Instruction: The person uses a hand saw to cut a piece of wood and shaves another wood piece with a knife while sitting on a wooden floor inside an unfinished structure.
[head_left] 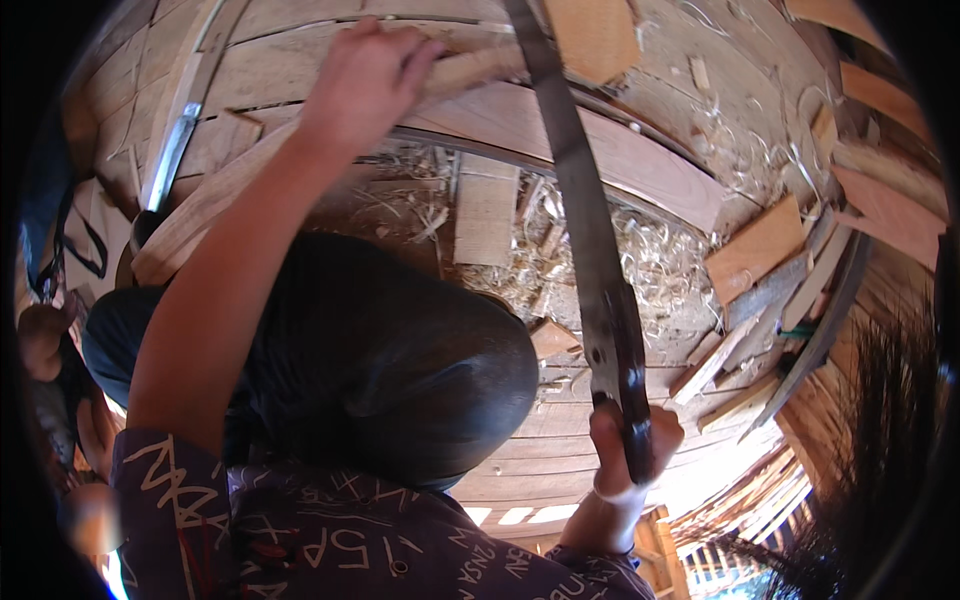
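Note:
My right hand is closed around the dark handle of a hand saw. Its long grey blade runs away from me and passes out of the top of the view; I cannot make out its teeth. Farther off to the left, my left hand grips a narrow piece of wood. That wood's right end meets the blade, but whether the blade has cut into it I cannot tell. Just nearer than this piece lies a long pale board, which the blade crosses over.
Curly shavings and a short wood block litter the plank floor. Offcuts pile up on the right, near dark bristles. A metal-tipped bar lies at the left. My bent knee fills the middle.

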